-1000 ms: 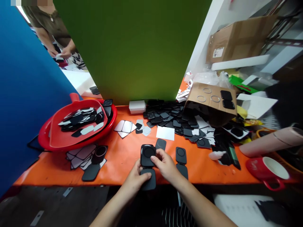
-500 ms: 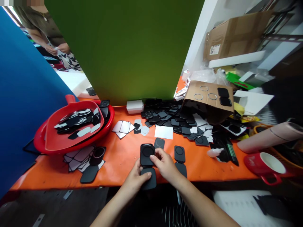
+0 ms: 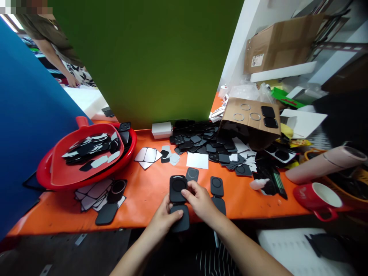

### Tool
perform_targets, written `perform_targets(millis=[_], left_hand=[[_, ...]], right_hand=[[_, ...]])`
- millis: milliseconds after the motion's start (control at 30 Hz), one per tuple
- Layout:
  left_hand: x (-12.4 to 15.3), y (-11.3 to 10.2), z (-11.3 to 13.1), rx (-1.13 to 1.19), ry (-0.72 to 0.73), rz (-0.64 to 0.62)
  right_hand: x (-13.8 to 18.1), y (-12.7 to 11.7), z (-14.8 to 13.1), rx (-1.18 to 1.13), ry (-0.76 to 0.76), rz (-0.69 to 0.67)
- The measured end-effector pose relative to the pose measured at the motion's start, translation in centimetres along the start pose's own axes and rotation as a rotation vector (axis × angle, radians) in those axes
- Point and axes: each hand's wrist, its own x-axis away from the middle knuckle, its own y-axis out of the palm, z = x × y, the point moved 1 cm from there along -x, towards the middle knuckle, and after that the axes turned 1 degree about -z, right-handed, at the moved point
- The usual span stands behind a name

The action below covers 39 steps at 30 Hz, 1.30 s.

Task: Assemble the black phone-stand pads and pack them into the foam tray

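Near the table's front edge, a black folding wireless charger (image 3: pixel 178 188) is spread out, its two hinged panels one above the other. The upper panel bears a round ring. My left hand (image 3: pixel 168 214) grips the lower panel from the left, thumb on top. Fingers of my right hand (image 3: pixel 198 197) close on the upper panel's right edge, the thumb on its face near the ring. Just behind lies a dark grey ringed panel (image 3: pixel 192 174), partly covered by my right hand. Another two-panel charger (image 3: pixel 217 186) rests to the right of my right hand.
A red basin (image 3: pixel 43 174) with thin black and white pieces stands left. Many black panels (image 3: pixel 198 140) are heaped along the green divider (image 3: pixel 155 61). At right are a cardboard box (image 3: pixel 250 111), dropper bottle (image 3: pixel 258 184), red mug (image 3: pixel 304 197) and pink flask (image 3: pixel 324 165). Another person (image 3: pixel 48 42) stands beyond.
The view has shifted slightly. My hands keep nearly the same grip on the charger. The other person's hands, close together before, have changed; one arm now hangs lower.
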Motion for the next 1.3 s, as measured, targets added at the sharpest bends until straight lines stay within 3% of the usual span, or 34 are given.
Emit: perform_targets(millis=[900, 1300], left_hand=[[-0.2, 0.1, -0.3, -0.070, 0.039, -0.018], [-0.4, 0.8, -0.1, -0.112, 0.093, 0.019]], right_hand=[[0.3, -0.2, -0.9, 0.065, 0.006, 0.032], [0.3, -0.4, -1.2, 0.268, -0.060, 0.079]])
